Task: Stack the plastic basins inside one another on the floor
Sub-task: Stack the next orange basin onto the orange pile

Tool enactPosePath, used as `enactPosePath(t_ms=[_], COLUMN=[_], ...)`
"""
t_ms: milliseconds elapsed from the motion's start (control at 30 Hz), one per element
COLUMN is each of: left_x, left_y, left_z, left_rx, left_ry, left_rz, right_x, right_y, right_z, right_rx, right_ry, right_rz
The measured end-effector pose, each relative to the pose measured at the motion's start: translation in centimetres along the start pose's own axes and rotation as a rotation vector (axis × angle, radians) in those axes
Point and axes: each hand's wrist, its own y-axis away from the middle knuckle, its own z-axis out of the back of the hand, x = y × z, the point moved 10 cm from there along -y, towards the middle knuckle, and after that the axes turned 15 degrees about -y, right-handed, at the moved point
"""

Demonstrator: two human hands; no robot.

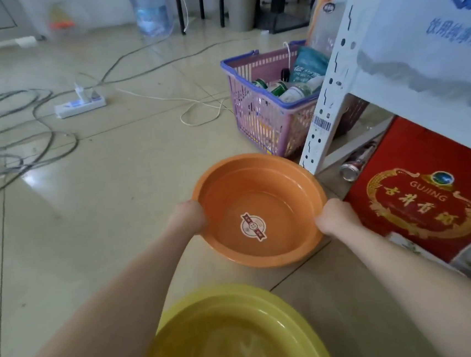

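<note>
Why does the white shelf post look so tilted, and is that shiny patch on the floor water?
Head view: wide-angle distortion leans the shelf post near the edge; the patch on the floor tiles looks like reflected light, though wetness cannot be ruled out; the far background is soft, while the orange basin stays sharp.

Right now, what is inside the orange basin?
Inside the orange basin only a round label sticker on its bottom shows. Both hands, left and right, grip its rim; the fingers underneath are hidden.

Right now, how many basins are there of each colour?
Orange basin: 1, held by both hands at its rim
Yellow basin: 1, on the floor nearer the person
Total: 2 basins
</note>
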Motion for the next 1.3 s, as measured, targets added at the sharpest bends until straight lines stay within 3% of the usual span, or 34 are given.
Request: enactPosePath(t_ms=[233, 467, 633, 833, 1033, 1300], left_x=[5.7, 21.5, 30.3, 36.0, 38.1, 39.7], left_y=[3.9, 16.5, 29.8, 41.5, 45.9, 46.4], left_z=[7.9, 10.7, 6.5, -2.5, -11.3, -15.7], left_rx=[-0.199, -0.252, -0.248, -0.186, -0.087, -0.035], left_ry=[0.032, 0.15, 0.177, 0.248, 0.269, 0.237], left_rz=[0.066, 0.384, 0.636, 0.876, 0.978, 0.971], right_x=[8.7, 22.1, 25.8, 25.4, 24.4, 25.8], right_y=[2.5, 13.2, 24.0, 34.1, 39.6, 42.3], right_z=[3.6, 1.1, -4.3, -11.1, -17.2, -20.8], right_rx=[0.014, 0.125, 0.278, 0.46, 0.493, 0.49], right_ry=[0.03, 0.06, 0.079, 0.126, 0.17, 0.23], right_rz=[0.204, 0.523, 0.725, 0.87, 0.963, 1.042])
